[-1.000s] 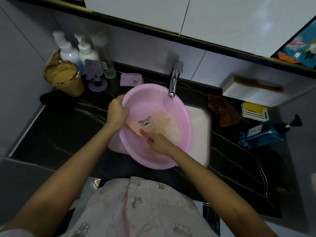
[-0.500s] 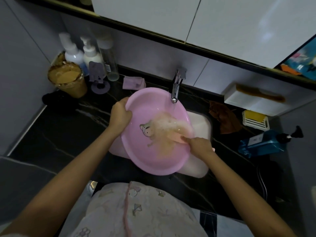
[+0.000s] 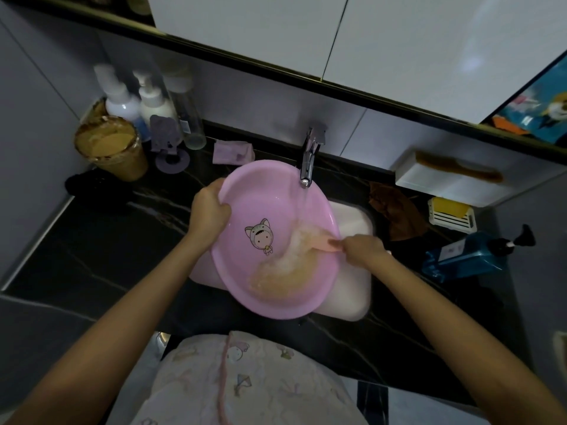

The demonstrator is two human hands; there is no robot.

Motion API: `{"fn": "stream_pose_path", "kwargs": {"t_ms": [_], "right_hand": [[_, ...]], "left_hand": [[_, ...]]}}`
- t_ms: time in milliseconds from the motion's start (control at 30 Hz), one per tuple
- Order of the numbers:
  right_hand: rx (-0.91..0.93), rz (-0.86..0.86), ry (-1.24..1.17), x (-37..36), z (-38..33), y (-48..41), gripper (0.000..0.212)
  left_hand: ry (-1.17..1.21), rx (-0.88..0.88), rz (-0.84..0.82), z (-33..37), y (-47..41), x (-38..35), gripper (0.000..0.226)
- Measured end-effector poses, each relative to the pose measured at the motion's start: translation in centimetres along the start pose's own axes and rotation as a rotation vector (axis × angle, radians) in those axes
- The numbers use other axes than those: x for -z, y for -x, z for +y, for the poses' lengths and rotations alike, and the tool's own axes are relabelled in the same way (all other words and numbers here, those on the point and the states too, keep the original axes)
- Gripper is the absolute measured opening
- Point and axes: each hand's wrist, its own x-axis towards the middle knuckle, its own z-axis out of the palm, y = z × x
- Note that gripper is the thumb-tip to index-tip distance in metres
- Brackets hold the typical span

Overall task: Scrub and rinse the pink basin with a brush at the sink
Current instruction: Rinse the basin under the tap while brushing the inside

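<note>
The pink basin (image 3: 254, 191), with a cartoon figure printed on its bottom, sits tilted over the white sink (image 3: 352, 222). My left hand (image 3: 210, 207) grips its left rim. My right hand (image 3: 362, 246) holds a pale pink brush (image 3: 322, 240) by its handle against the basin's right inner wall. Water runs from the chrome tap (image 3: 308, 161) into the basin and pools cloudy at the lower right.
Black marble counter (image 3: 101, 250) surrounds the sink. Pump bottles (image 3: 153, 102) and a brownish cup (image 3: 113, 148) stand back left. A brown cloth (image 3: 395, 210), a yellow soap dish (image 3: 451, 213) and a blue pump bottle (image 3: 469, 256) lie on the right.
My right hand and the brush swept from the basin's middle to its right wall. The cloudy water spread toward the lower right. My left hand kept its grip on the rim.
</note>
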Motion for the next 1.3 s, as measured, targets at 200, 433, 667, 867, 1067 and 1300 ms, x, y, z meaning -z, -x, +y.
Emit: {"fn": "stream_pose_path", "kwargs": {"t_ms": [200, 433, 667, 867, 1067, 1300], "right_hand": [[0.027, 0.308, 0.252, 3.4, 2.0, -3.6, 0.053], [-0.007, 0.004, 0.157, 3.5, 3.5, -4.3, 0.044], [-0.026, -0.064, 0.035, 3.1, 3.7, -4.3, 0.044], [0.040, 0.263, 0.150, 2.4, 1.8, -4.0, 0.049], [0.024, 0.064, -0.017, -1.4, -1.0, -2.7, 0.043], [0.076, -0.340, -0.610, -3.3, -4.8, 1.5, 0.048]], "left_hand": [[-0.001, -0.006, -0.007, 0.0, 0.0, 0.1, 0.051], [-0.001, 0.003, -0.002, 0.4, 0.2, 0.0, 0.049], [-0.006, 0.013, 0.010, 0.7, 0.2, -0.1, 0.052], [-0.006, -0.025, 0.004, 0.8, 0.3, 0.0, 0.050], [-0.003, -0.014, 0.011, 0.1, 0.2, -0.2, 0.051], [0.032, -0.017, -0.007, -0.2, 0.1, -0.3, 0.049]]}}
